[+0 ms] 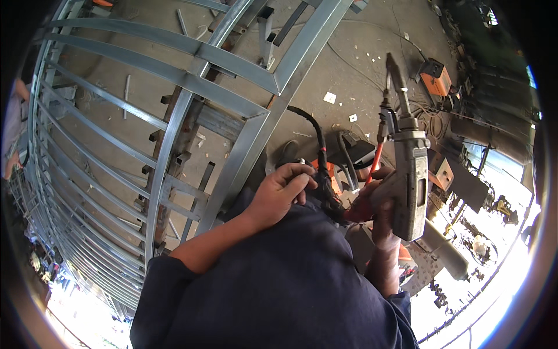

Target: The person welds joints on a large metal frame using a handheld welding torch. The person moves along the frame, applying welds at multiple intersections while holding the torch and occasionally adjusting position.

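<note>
My right hand [384, 218] grips a grey handheld welding gun [412, 174], apparently a laser type. Its nozzle [396, 72] points away from me, up in the picture. Beside the nozzle runs a thin wire-feed tube [385, 102], joined to an orange hose [375, 161]. In front of my body, my left hand [283, 189] has its fingers curled and thumb bent in. A small shiny metal piece [301, 161] shows just past its index finger; I cannot tell whether it is held. A black sheathed cable [321, 152] passes close to those fingertips.
A welded frame of galvanized square tube [244, 152] fills the left side, above rusty steel supports [172, 131]. Orange machines [436, 78] and cables lie on the concrete floor [362, 61]. A gas cylinder [447, 253] is at lower right. Another person's arm [19, 91] shows at the left edge.
</note>
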The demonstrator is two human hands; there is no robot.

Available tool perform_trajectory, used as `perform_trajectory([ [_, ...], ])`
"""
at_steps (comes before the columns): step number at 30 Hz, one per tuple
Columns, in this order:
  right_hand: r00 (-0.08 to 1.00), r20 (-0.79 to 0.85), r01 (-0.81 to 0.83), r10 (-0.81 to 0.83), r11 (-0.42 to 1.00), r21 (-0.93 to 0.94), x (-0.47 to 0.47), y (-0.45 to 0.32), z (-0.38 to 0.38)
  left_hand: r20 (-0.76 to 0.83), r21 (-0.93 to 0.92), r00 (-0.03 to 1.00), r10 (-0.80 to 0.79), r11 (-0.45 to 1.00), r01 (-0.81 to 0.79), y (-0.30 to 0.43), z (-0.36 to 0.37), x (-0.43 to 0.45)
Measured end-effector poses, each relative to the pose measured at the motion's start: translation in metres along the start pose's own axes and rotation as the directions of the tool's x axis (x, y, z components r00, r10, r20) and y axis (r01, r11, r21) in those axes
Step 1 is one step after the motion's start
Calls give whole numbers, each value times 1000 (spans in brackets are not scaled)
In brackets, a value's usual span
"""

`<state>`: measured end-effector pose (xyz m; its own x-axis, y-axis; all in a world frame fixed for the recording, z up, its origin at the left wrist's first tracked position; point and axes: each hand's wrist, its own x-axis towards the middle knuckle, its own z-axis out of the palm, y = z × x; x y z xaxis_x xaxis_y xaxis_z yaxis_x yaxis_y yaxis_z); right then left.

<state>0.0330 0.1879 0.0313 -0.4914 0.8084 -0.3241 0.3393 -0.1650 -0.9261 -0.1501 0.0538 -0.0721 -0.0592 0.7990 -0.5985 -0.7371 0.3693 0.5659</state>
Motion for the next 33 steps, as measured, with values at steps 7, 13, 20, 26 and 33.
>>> perform_trajectory([
  [7, 919, 393, 106, -15, 972, -211, 53, 19, -16, -267, 93, 962, 55, 995, -32, -18, 7, 13],
  [13, 885, 444, -45, 142, 974, -222, 58, 21, 21, 31, 20, 968, -251, 968, 250, -53, 16, 44],
  [20, 935, 329, -24, 134, 948, -316, 42, 38, 51, 316, 247, 903, -290, 944, 216, -110, -25, 51],
  [26, 952, 299, 53, 68, 924, -378, 34, 41, 70, 251, -109, 841, -480, 849, 517, -82, -22, 35],
  [33, 964, 263, 144, -26, 887, -438, 34, 40, 89, 290, -18, 827, -482, 861, 508, -65, -31, 32],
])
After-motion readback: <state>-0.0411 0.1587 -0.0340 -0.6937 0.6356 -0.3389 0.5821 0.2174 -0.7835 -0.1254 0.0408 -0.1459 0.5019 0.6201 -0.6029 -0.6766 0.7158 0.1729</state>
